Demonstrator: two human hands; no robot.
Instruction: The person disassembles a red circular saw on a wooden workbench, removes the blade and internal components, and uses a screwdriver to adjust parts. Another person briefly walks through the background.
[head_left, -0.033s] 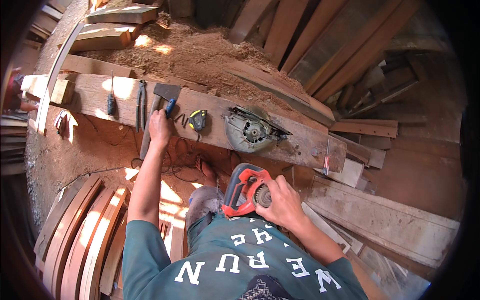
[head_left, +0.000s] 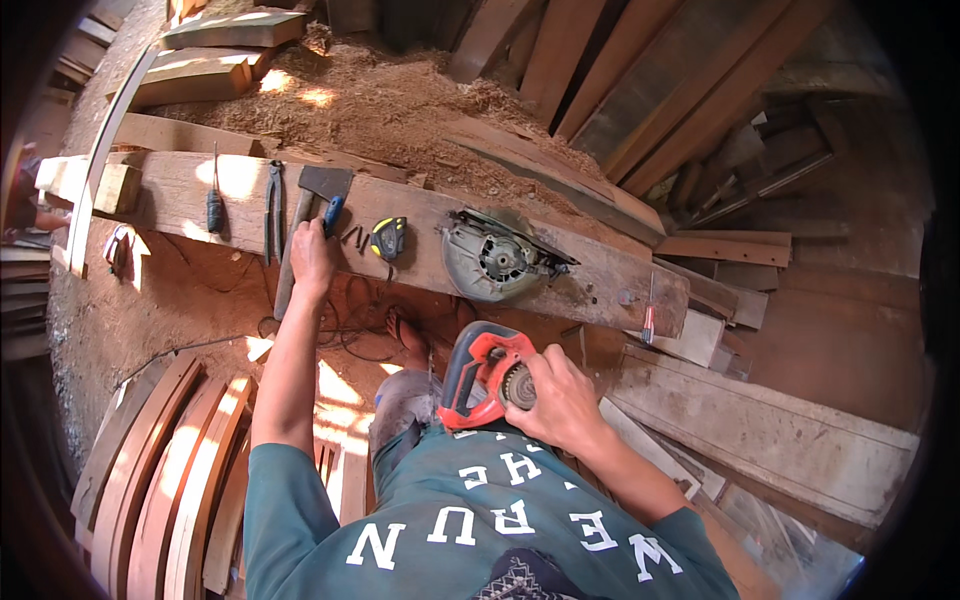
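My left hand (head_left: 312, 252) is over the plank bench, its fingers closed on a small blue-handled tool (head_left: 333, 211) whose working end is hidden. Under it lies a hatchet (head_left: 325, 181), its wooden handle running past my wrist. My right hand (head_left: 556, 398) grips the red and black handle housing (head_left: 475, 372) of a power saw, held against my lap. A round ridged metal part (head_left: 519, 386) shows in the housing's open side, by my fingers. On the bench rests the saw's grey blade-guard section (head_left: 492, 258), greasy and opened up.
Along the plank bench (head_left: 400, 205) lie pincers (head_left: 274, 212), a dark-handled screwdriver (head_left: 214, 200), several small dark bits, a yellow-black tape measure (head_left: 388, 239) and a red-handled screwdriver (head_left: 649, 320). Curved boards (head_left: 165, 470) stack at left; planks (head_left: 690, 100) lean behind. A cable trails below the bench.
The whole view has shifted slightly, with the bench and tools a little further left. Both hands keep their holds; the blue-handled tool has barely moved.
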